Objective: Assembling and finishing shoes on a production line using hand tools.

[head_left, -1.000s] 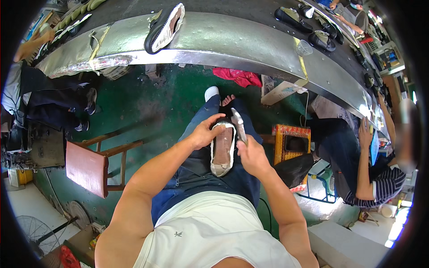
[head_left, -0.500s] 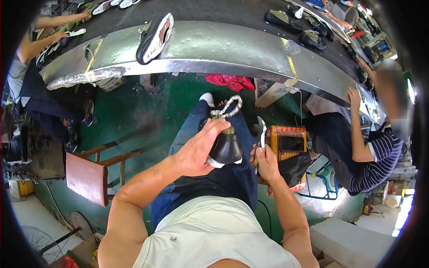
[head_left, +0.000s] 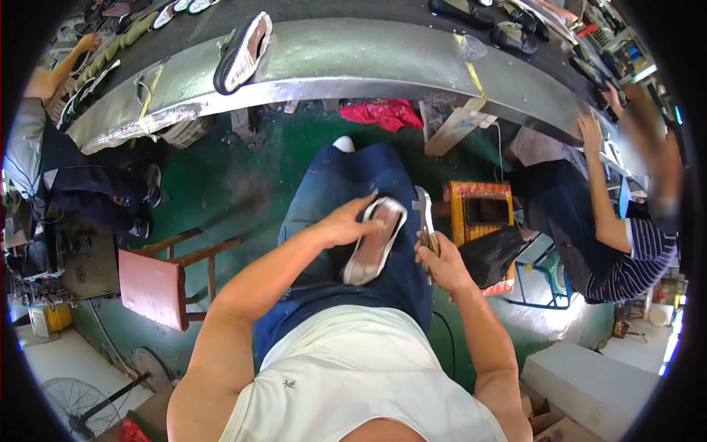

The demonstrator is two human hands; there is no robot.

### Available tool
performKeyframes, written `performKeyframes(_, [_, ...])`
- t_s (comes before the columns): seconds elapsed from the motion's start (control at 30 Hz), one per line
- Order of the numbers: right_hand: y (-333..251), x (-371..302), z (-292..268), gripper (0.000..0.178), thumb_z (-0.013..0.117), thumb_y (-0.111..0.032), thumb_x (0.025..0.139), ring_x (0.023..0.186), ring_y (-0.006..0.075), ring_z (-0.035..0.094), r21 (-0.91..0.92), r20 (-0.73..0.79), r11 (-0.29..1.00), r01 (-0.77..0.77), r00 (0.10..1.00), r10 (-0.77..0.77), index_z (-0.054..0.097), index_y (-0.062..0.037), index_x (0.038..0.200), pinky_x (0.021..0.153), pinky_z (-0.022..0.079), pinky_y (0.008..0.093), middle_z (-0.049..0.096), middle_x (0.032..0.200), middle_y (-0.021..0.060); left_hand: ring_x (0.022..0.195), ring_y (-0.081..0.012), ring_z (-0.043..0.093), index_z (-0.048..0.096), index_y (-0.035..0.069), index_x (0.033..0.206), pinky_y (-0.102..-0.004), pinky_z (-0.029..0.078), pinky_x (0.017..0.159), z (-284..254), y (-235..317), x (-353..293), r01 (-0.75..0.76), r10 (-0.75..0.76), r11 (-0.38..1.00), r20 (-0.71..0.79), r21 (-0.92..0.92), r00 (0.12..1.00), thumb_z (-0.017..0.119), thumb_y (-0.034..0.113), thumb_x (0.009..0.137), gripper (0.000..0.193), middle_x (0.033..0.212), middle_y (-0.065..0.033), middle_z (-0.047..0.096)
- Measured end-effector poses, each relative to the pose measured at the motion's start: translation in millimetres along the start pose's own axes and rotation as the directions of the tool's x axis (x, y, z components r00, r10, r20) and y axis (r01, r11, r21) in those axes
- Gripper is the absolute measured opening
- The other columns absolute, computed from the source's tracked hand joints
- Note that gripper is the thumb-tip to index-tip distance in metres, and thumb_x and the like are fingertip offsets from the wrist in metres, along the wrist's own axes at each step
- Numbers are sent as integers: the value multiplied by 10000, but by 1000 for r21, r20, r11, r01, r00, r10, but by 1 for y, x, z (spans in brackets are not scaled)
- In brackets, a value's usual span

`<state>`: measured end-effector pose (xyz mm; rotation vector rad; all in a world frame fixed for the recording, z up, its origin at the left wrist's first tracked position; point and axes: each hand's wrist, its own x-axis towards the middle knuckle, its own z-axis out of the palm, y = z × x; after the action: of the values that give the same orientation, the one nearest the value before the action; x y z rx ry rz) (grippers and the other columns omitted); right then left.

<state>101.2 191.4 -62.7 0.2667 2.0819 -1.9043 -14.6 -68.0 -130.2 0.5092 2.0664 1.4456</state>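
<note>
Red-brown stool at 9 o'clock from shoe. Left hand clamped on shoe, underside up, over lap, axis 1-to-7. Right hand, 4 o'clock, wrapped round pincers. Orange crate at 2.

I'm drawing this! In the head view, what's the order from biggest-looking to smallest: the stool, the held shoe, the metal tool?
1. Stool
2. Shoe in the left hand
3. Metal tool in the right hand, much slimmer
</note>
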Motion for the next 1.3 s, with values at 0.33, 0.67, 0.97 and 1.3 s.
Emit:
performKeyframes(0.33, [-24,-32,13,281,632,-152,930,911,412,671,-688,242,715,125,968,64,584,3,1159,819,519,476,679,948,228,951,-215,659,575,2,1360,-398,538,836,13,4,-37,385,-365,855,124,-349,923,552,-1,817,544,1158,-90,680])
performKeyframes(0.67, [-27,-26,16,523,640,-86,871,1074,437,606,-751,413,495,438,895,-165,496,112,1334,936,498,460,606,1159,265,1485,-232,312,8,-40,1601,-331,238,1211,45,-24,-78,249,-210,858,136,-448,968,601,-91,767,1025,1628,-180,280])
performKeyframes(0.97, [-98,15,40,290,652,-105,836,979,385,683,-871,481,161,464,739,471,683,48,1081,830,547,488,700,966,239,1538,-238,213,88,-10,1613,-358,157,1242,52,-4,-85,197,-159,451,139,-871,977,486,215,933,819,1670,-139,221])
performKeyframes(1.3, [-9,0,63,308,655,-261,908,1001,446,648,-783,396,578,230,901,179,635,11,1051,891,497,519,692,986,260,1243,-287,592,470,1,1470,-401,452,1049,78,-34,-52,193,-695,486,-242,-853,677,318,529,1078,674,1385,-182,593])
